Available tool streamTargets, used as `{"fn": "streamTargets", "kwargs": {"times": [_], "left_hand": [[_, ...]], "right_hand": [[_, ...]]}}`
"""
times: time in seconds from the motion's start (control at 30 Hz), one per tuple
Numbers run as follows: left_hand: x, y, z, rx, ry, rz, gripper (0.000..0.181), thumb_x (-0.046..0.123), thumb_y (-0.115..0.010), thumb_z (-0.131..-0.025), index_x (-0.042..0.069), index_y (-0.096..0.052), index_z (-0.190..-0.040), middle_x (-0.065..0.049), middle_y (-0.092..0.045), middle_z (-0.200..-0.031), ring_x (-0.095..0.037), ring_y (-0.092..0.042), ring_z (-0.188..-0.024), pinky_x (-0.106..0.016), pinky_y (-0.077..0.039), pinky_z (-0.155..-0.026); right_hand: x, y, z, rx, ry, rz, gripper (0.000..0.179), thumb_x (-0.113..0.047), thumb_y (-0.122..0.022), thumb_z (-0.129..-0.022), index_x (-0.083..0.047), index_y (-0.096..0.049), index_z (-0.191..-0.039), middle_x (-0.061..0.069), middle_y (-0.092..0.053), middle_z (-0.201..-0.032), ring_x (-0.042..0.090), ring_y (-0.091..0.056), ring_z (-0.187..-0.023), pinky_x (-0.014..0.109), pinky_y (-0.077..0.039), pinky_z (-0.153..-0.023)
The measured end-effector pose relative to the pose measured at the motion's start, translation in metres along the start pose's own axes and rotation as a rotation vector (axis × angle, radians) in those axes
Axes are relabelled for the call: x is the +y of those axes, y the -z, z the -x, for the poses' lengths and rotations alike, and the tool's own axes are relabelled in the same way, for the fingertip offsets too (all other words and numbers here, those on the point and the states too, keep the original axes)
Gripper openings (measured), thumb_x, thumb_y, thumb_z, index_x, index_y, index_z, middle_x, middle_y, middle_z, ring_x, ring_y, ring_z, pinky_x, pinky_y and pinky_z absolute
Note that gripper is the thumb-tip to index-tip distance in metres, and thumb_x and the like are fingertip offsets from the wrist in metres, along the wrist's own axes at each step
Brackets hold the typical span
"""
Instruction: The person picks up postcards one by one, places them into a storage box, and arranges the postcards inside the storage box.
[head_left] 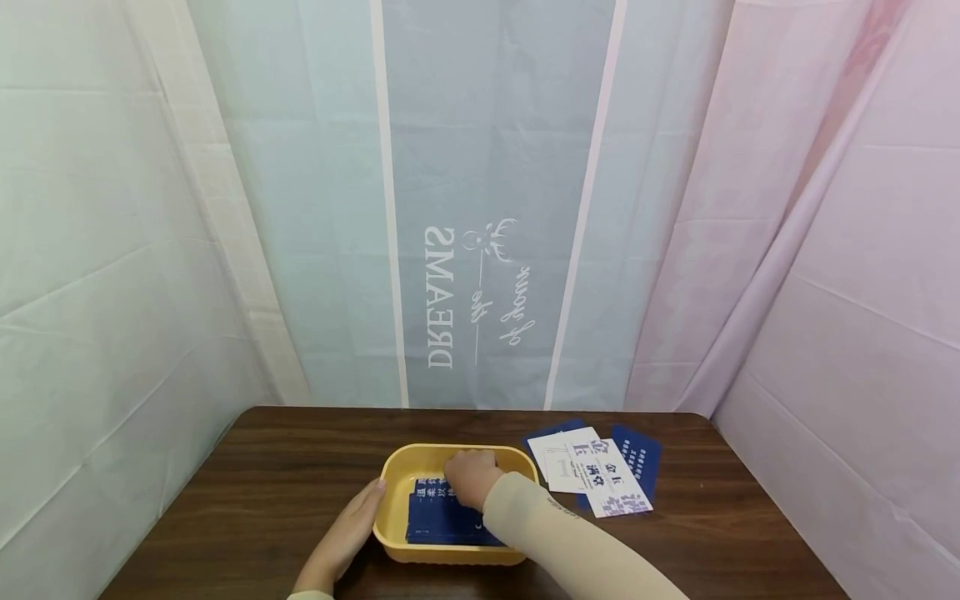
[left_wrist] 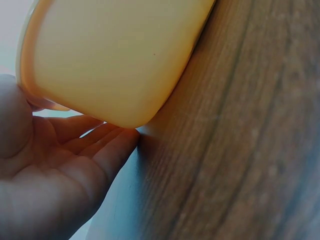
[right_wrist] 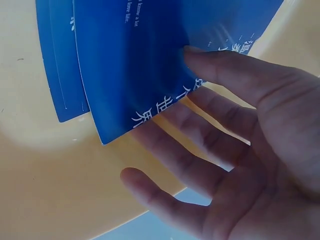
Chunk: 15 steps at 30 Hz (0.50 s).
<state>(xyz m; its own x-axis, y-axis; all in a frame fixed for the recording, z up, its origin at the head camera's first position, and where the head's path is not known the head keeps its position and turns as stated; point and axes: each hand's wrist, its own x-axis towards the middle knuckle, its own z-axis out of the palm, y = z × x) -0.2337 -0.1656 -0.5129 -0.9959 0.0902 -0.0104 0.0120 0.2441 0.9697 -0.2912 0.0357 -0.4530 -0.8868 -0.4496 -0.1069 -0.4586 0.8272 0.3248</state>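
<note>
A yellow plastic basin (head_left: 450, 554) stands near the table's front, with dark blue cards (head_left: 442, 521) printed in white characters lying in it. My right hand (head_left: 472, 477) reaches into the basin. In the right wrist view its thumb (right_wrist: 215, 62) lies on the face of a blue card (right_wrist: 115, 65) and the fingers are behind it, pinching the card's edge. Another blue card (right_wrist: 57, 75) shows beneath. My left hand (head_left: 345, 533) holds the basin's left side, thumb at the rim; in the left wrist view its fingers (left_wrist: 117, 150) lie against the outer wall.
Right of the basin, white cards (head_left: 611, 479) with purple characters and blue cards (head_left: 643, 454) overlap loosely on the dark wooden table (head_left: 300, 450). A pale curtain (head_left: 495, 150) hangs behind the table, and white cloth (head_left: 97, 250) hangs at the left.
</note>
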Motion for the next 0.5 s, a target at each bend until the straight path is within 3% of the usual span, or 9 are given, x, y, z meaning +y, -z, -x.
{"fn": "streamTargets", "kwargs": {"times": [0.2, 0.5], "left_hand": [[0.0007, -0.0003, -0.0001, 0.001, 0.003, -0.009, 0.073, 0.042, -0.034, -0.11, -0.02, -0.027, -0.147, -0.038, -0.025, -0.154, -0.051, -0.02, -0.144, -0.063, -0.02, -0.115], [0.0009, -0.0003, 0.0001, 0.004, 0.014, -0.004, 0.075, 0.045, -0.035, -0.109, -0.019, -0.026, -0.148, -0.037, -0.025, -0.154, -0.05, -0.019, -0.144, -0.063, -0.019, -0.115]], "right_hand": [[-0.0007, 0.0001, 0.0037, 0.028, 0.002, 0.016, 0.006, -0.021, -0.07, -0.095, -0.019, -0.076, -0.093, -0.001, -0.062, -0.076, 0.015, -0.061, -0.061, 0.036, -0.058, -0.055], [0.0046, 0.0016, 0.0005, 0.006, -0.001, -0.006, 0.011, -0.02, -0.07, -0.094, -0.018, -0.07, -0.083, -0.002, -0.06, -0.072, 0.013, -0.053, -0.057, 0.036, -0.054, -0.053]]}}
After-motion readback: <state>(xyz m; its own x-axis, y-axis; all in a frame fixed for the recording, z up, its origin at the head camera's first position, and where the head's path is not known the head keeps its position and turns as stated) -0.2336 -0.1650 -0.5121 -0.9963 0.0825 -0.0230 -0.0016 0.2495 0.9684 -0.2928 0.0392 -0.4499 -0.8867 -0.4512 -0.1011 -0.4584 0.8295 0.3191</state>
